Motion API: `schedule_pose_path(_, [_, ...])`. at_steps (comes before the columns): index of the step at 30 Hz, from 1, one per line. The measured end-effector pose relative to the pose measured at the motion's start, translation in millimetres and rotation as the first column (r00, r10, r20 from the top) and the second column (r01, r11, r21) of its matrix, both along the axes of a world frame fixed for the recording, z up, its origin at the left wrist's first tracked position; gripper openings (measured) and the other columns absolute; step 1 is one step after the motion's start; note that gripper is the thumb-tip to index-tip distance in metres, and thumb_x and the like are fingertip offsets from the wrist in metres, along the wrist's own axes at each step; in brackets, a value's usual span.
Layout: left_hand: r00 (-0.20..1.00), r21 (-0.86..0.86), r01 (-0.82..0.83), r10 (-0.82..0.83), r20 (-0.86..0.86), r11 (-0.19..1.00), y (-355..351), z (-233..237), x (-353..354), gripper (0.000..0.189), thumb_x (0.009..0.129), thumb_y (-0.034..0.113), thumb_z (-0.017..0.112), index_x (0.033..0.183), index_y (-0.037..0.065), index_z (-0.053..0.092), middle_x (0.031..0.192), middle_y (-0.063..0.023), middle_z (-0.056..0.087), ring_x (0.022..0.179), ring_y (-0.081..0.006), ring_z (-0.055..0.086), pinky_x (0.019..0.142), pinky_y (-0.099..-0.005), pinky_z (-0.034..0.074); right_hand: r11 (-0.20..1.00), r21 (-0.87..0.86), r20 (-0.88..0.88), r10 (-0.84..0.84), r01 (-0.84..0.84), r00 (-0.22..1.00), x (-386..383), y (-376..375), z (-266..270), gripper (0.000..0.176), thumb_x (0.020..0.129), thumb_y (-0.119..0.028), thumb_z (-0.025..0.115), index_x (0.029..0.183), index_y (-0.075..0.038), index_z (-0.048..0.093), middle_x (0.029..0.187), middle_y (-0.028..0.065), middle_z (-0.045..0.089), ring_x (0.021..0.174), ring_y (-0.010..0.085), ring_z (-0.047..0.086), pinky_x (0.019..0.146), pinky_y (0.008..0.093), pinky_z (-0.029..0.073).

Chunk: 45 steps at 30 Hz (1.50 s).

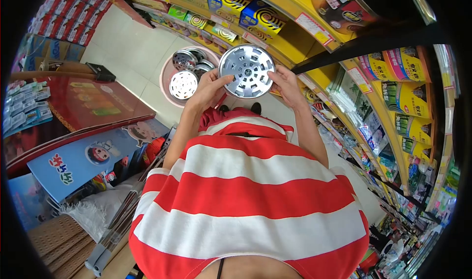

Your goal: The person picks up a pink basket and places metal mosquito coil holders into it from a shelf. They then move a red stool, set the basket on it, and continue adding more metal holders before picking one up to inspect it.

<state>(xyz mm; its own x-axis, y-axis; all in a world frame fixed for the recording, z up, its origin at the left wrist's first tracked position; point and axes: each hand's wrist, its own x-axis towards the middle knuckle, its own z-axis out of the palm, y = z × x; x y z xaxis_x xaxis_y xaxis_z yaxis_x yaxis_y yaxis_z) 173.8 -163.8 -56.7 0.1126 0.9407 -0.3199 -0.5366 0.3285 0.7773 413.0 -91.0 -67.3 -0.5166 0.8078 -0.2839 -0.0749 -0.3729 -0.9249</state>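
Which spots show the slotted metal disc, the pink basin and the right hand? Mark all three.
Slotted metal disc [247, 72], head view: middle of its face.
Pink basin [163, 81], head view: left side of its rim.
Right hand [287, 85], head view: middle of the hand.

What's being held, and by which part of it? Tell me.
A round perforated metal piece: the left fingers hold its left edge, the right fingers its right edge.

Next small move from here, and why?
I'd probably ease the perforated metal disc leftward over the pink basin. The left hand and right hand hold it at opposite sides of its rim, the basin shows right beside the left hand, and similar-looking discs already lie in it.
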Motion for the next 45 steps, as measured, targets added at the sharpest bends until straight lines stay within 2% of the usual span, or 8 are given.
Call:
schedule_pose_path(8, [0.965, 0.205, 0.037, 0.019, -0.263, 0.978, 26.0, -6.3, 41.0, 0.027, 0.078, 0.001, 0.065, 0.103, -0.002, 0.055, 0.085, -0.0054, 0.063, 0.078, -0.0121, 0.060, 0.075, -0.0229, 0.047, 0.970, 0.174, 0.003, -0.175, 0.172, 0.985, 48.4, 0.2, 15.6, 0.027, 0.078, 0.003, 0.060, 0.105, 0.000, 0.055, 0.096, 0.0069, 0.060, 0.082, 0.0099, 0.057, 0.069, 0.0228, 0.047])
schedule_pose_path(12, [0.815, 0.688, 0.031, 0.380, -0.438, 0.725, 29.9, -2.4, 58.7, 0.028, 0.071, -0.009, 0.063, 0.096, -0.001, 0.058, 0.102, -0.0114, 0.056, 0.094, -0.0164, 0.056, 0.082, -0.0254, 0.045, 0.900, 0.405, -0.159, -0.105, 0.162, 0.982, 56.3, -2.9, 23.8, 0.038, 0.070, 0.020, 0.052, 0.103, 0.001, 0.057, 0.118, 0.0134, 0.052, 0.101, 0.0161, 0.054, 0.083, 0.0258, 0.046])
schedule_pose_path(20, [0.758, 0.763, 0.101, 0.447, -0.475, 0.639, 23.0, 10.8, 70.5, 0.032, 0.069, -0.008, 0.066, 0.097, 0.003, 0.056, 0.116, -0.0153, 0.050, 0.114, -0.0295, 0.047, 0.095, -0.0346, 0.039, 0.786, 0.567, -0.209, -0.152, 0.247, 0.966, 58.9, -5.3, 20.2, 0.038, 0.070, 0.022, 0.051, 0.100, 0.001, 0.060, 0.123, 0.0139, 0.048, 0.108, 0.0179, 0.050, 0.084, 0.0265, 0.047])
schedule_pose_path(23, [0.822, 0.731, -0.012, 0.423, -0.381, 0.683, 25.0, 0.8, 75.9, 0.028, 0.072, -0.005, 0.065, 0.098, -0.001, 0.056, 0.106, -0.0122, 0.057, 0.102, -0.0241, 0.057, 0.082, -0.0298, 0.047, 0.843, 0.489, -0.106, -0.197, 0.224, 0.975, 64.6, -9.1, 25.5, 0.034, 0.073, 0.017, 0.054, 0.102, 0.001, 0.059, 0.116, 0.0120, 0.053, 0.101, 0.0153, 0.053, 0.077, 0.0250, 0.049])
schedule_pose_path(25, [0.915, 0.418, -0.069, 0.225, -0.334, 0.906, 25.3, 11.7, 77.2, 0.027, 0.075, 0.000, 0.066, 0.100, 0.000, 0.055, 0.098, -0.0083, 0.060, 0.089, -0.0170, 0.059, 0.073, -0.0253, 0.048, 0.872, 0.421, 0.085, -0.313, 0.251, 0.946, 73.5, -10.3, 13.3, 0.023, 0.079, 0.003, 0.060, 0.102, 0.003, 0.057, 0.097, 0.0085, 0.060, 0.080, 0.0114, 0.059, 0.064, 0.0226, 0.049])
schedule_pose_path(27, [0.973, 0.178, -0.101, 0.135, -0.185, 0.979, 30.2, 17.4, 84.6, 0.027, 0.080, 0.011, 0.066, 0.102, 0.002, 0.053, 0.084, -0.0018, 0.064, 0.070, -0.0055, 0.058, 0.058, -0.0179, 0.045, 0.945, 0.189, 0.010, -0.275, 0.269, 0.961, 80.9, -11.7, 16.7, 0.022, 0.082, -0.005, 0.061, 0.101, 0.004, 0.056, 0.089, 0.0068, 0.061, 0.072, 0.0102, 0.058, 0.061, 0.0215, 0.048])
schedule_pose_path(37, [0.951, -0.033, 0.206, -0.209, -0.229, 0.978, 34.2, -7.9, 110.6, 0.040, 0.086, 0.021, 0.060, 0.116, -0.001, 0.046, 0.102, -0.0117, 0.059, 0.087, -0.0177, 0.059, 0.075, -0.0282, 0.047, 0.872, -0.052, 0.015, -0.488, 0.488, 0.873, 162.7, -37.8, -10.0, 0.025, 0.083, -0.016, 0.062, 0.101, 0.000, 0.057, 0.083, 0.0053, 0.061, 0.067, 0.0092, 0.057, 0.056, 0.0209, 0.046])
schedule_pose_path(45, [0.924, -0.164, 0.111, -0.163, -0.347, 0.980, 28.8, -56.3, 83.9, 0.030, 0.087, 0.021, 0.058, 0.108, 0.002, 0.050, 0.093, -0.0090, 0.062, 0.081, -0.0155, 0.060, 0.070, -0.0268, 0.049, 0.719, -0.042, 0.032, -0.693, 0.694, 0.720, 203.8, -36.2, -23.3, 0.018, 0.083, -0.016, 0.061, 0.092, -0.002, 0.054, 0.085, 0.0067, 0.060, 0.069, 0.0136, 0.059, 0.061, 0.0250, 0.051])
